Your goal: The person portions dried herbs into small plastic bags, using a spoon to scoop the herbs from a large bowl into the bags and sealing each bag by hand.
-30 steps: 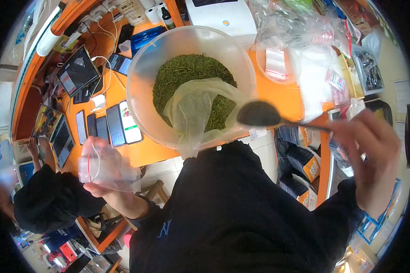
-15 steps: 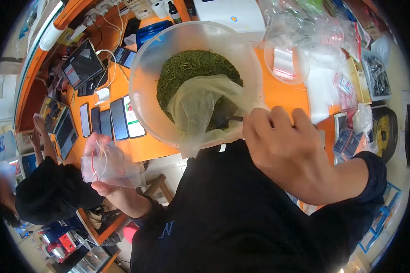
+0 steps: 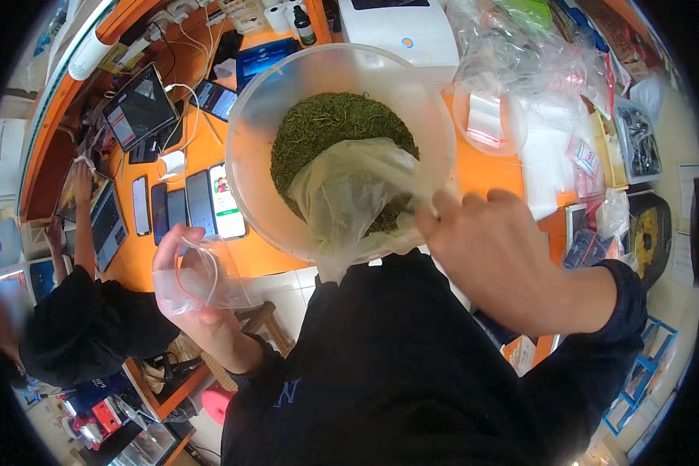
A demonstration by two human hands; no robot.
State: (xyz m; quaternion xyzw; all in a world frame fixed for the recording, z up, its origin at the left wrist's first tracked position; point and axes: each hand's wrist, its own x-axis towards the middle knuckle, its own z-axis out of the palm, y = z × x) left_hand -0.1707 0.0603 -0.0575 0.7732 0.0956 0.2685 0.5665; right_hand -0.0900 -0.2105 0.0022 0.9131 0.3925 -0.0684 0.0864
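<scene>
A large translucent tub (image 3: 248, 163) stands before me, holding dried, shredded green herb (image 3: 338, 116). A crumpled clear plastic bag (image 3: 330, 186) lies over the herb and hangs past the near rim. At the tub's right rim, my right hand (image 3: 493, 248) is closed on a spoon, whose dark handle is blurred and mostly hidden by fingers and plastic. My left hand (image 3: 213, 330), left of the tub and apart from it, is closed around a small clear zip bag (image 3: 206, 279) with a red seal line, its mouth spread.
Several phones (image 3: 202, 202) lie left of the tub, beside a tablet (image 3: 140, 109). A co-worker (image 3: 93, 318) has hands near a laptop (image 3: 110, 229). Zip bags (image 3: 484, 120) sit in a round container at right; a white printer-like box (image 3: 400, 35) stands behind.
My right hand has shifted slightly right, and the spoon handle shows less. The left hand with the zip bag has moved a little right. The co-worker's hand has moved over the laptop area.
</scene>
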